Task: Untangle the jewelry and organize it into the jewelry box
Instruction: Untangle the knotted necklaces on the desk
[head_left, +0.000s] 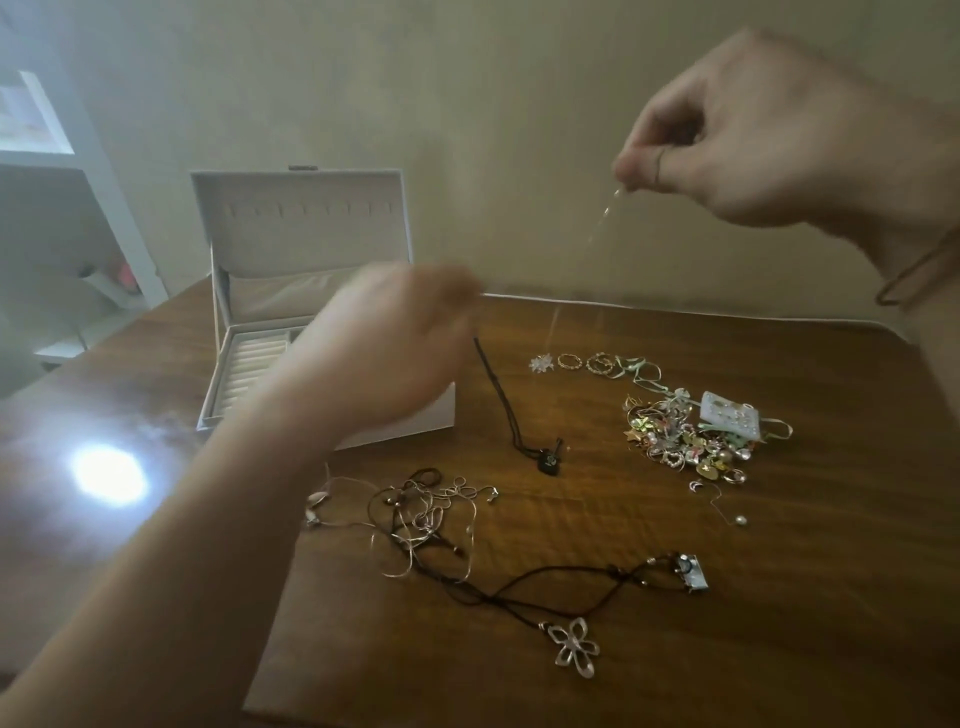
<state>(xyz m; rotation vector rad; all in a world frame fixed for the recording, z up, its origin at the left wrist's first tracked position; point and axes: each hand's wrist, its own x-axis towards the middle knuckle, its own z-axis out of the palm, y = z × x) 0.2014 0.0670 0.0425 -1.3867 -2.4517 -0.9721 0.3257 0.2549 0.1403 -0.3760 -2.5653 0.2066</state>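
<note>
Right hand (753, 140) pinches a thin chain (597, 223); left hand (384, 338) blurred, grip unclear. Tangle (415, 519) right of box (311, 234) remains unsorted.

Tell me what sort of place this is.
Probably a room in a home: a wooden table against a plain beige wall, an open white jewelry box on it, loose jewelry spread around, and white shelving at the left.
</note>
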